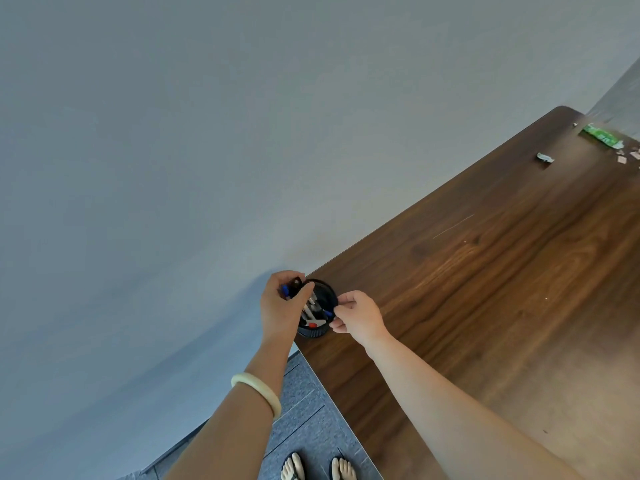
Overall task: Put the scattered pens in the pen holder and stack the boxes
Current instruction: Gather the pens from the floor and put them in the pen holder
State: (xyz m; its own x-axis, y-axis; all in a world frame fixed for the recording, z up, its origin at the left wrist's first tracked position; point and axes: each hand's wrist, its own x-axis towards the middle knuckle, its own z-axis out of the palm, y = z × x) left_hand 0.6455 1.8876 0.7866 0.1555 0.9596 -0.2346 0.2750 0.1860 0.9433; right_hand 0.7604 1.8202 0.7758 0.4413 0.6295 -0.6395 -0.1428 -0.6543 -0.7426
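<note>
Pale bracelet circles the left wrist; the left hand is closed around blue-capped pens at the rim of the black pen holder, which stands at the table corner holding more pens. The right hand pinches the holder's right rim. Far right lies a green wrapper.

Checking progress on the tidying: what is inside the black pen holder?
The pen holder holds several pens, with white barrels and blue and red parts. The left hand covers its near side.
</note>
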